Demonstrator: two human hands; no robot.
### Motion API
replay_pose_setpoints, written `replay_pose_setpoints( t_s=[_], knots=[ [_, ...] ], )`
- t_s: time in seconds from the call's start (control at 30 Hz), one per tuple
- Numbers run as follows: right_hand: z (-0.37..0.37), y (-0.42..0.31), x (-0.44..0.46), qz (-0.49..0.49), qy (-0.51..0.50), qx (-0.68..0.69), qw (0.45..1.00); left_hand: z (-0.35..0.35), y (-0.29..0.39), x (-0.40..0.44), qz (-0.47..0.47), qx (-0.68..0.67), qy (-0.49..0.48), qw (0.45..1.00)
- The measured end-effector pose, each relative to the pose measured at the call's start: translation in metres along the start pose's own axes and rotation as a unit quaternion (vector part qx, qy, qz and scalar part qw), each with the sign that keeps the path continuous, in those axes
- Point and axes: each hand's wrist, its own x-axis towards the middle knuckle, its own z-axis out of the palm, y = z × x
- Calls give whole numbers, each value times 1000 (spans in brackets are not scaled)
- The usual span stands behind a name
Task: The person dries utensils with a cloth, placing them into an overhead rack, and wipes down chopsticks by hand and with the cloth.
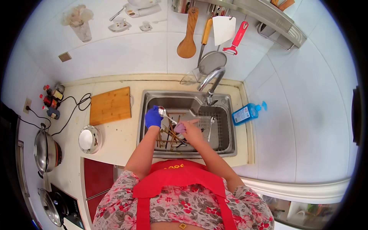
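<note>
Diagonally, the spoon (169, 117) slants between both hands, bowl at left hand (153, 117).

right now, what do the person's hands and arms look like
The left hand wears a blue-violet glove that ends around the wrist. The right hand shows no glove. The sleeves are loose and short, pale grey with red and pink flowers, leaving both forearms bare.

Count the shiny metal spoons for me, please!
2 that I can make out: the first spoon is in the left hand, the second spoon lies in the right part of the sink. More may be hidden.
</note>
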Motion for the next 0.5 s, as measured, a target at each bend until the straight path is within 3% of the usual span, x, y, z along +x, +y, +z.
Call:
replay_pose_setpoints(
  t_s=[0.03, 0.07, 0.17, 0.23, 0.27, 0.3, 0.33, 0.37, 0.43, 0.5],
  knots=[
    [1, -5, 1, -17, -50, -59, 997, -2, 2, 2, 0, 0, 2, 1000],
    [-2, -8, 1, 3, -90, -84, 992, -4, 3, 4, -67, -69, -26, 995],
    [5, 37, -3, 22, -90, -140, 986, -29, 6, 2, -130, -248, -1, 960],
    [-3, 33, -4, -8, -37, -113, 993, -61, 24, 1, -139, -122, -94, 978],
    [-8, 24, 0, 36, -29, -102, 994, -64, 34, -4, -92, -186, -99, 973],
    [-16, 10, 8, 78, -16, -93, 993, -72, 50, -8, -62, -163, -124, 977],
    [-18, -3, 11, 68, -6, -91, 994, -48, 49, -13, -22, -61, -215, 974],
    [-28, -26, 12, 80, -8, -83, 993, -56, 63, -20, 40, -118, -185, 975],
    [-26, -26, 15, 9, 22, -72, 997, -60, 83, -28, 110, -145, -149, 972],
    [-32, -20, 15, -11, 58, -88, 994, -68, 95, -29, 127, -190, -161, 960]
  ],
)
